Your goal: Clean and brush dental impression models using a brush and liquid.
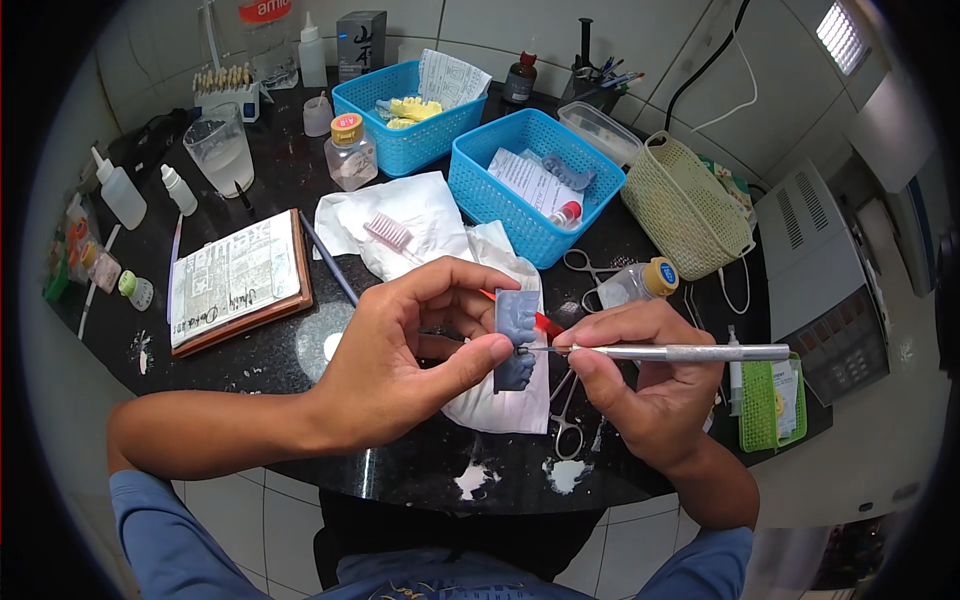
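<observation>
Nearest you, two patches of white powder (475, 480) lie on the black tabletop (400, 490), with a ring-handled metal instrument (568, 442) just beyond the right one. Above the table, your left hand (395, 335) grips the grey dental model (514, 330) between thumb and fingers, its tooth row facing right. Your right hand (650, 385) closes thumb and fingers around a silver pen-like tool (700, 353); its thin tip is at the teeth, though you cannot tell whether it touches. Below and behind the model, a white cloth (500, 412) spreads over the table. To your left is a brown-edged pad (240, 275) topped with a printed sheet. Farther off, a pink brush (388, 232) rests on the cloth. Beyond stand one blue basket (510, 222) holding papers and, farther still, a second blue basket (425, 145) with yellow pieces inside.
</observation>
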Demonstrator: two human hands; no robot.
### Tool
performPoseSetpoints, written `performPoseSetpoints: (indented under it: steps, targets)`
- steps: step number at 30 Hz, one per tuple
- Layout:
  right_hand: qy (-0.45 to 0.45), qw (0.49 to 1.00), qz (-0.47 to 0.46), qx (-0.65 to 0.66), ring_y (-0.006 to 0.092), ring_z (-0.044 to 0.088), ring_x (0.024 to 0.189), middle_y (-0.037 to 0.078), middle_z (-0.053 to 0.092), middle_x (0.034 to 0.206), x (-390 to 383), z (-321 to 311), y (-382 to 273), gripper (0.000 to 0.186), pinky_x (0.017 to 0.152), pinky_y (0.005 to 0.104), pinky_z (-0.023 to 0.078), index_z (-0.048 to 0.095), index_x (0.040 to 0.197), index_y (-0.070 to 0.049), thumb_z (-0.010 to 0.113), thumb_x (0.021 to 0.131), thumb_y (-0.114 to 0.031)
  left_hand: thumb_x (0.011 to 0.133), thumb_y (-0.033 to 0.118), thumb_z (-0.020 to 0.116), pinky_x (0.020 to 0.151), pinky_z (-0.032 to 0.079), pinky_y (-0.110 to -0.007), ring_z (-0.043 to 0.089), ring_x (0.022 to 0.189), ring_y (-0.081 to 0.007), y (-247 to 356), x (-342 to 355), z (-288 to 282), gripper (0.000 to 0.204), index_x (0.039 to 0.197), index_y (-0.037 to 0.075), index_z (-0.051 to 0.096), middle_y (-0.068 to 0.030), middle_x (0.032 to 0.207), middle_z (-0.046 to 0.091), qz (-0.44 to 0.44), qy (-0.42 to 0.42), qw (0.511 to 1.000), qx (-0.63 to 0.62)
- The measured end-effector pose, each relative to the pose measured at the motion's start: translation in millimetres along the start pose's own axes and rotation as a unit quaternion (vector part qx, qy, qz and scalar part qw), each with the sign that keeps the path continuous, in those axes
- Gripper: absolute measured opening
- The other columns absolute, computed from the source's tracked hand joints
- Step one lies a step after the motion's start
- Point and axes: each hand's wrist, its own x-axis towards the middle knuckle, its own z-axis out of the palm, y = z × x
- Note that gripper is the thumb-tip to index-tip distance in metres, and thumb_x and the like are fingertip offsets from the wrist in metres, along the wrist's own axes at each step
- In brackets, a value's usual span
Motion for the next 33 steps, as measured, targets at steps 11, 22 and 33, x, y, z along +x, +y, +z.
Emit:
performPoseSetpoints:
  steps: [11, 22, 33]
  targets:
    - [-0.01, 1.0, -0.001, -0.009, 0.012, 0.067, 0.068, 0.01, 0.071, 0.082, -0.4, 2.9, -4.5, 0.012, 0.059, 0.0235, 0.052, 0.07, 0.09, 0.002, 0.076, 0.08, -0.001, 0.089, 0.009, 0.071, 0.088, 0.053, -0.028, 0.061, 0.099, -0.0105, 2.0, -8.2, 4.1, 0.043, 0.127, -0.002, 0.054, -0.0063, 0.108, 0.062, -0.008, 0.009, 1.0, -0.021]
    - [0.02, 1.0, -0.018, -0.006, 0.0119, 0.067, 0.067, 0.011, 0.07, 0.082, 1.6, 0.5, -0.7, 0.012, 0.058, 0.0228, 0.05, 0.07, 0.088, 0.001, 0.077, 0.077, 0.0, 0.09, 0.013, 0.071, 0.094, 0.052, -0.032, 0.061, 0.105, -0.0138, 0.1, 1.2, 2.2, 0.046, 0.128, -0.004, 0.051, -0.0095, 0.114, 0.06, -0.012, 0.005, 1.0, -0.006]
    - [-0.012, 0.998, -0.038, -0.042, 0.0141, 0.068, 0.068, 0.013, 0.071, 0.082, 2.8, -0.3, -5.4, 0.012, 0.059, 0.0239, 0.052, 0.07, 0.089, 0.002, 0.076, 0.079, -0.001, 0.09, 0.009, 0.069, 0.096, 0.049, -0.031, 0.061, 0.106, -0.0145, 1.5, -2.4, 4.0, 0.043, 0.127, -0.004, 0.052, -0.0108, 0.114, 0.062, -0.005, 0.004, 1.0, -0.025]
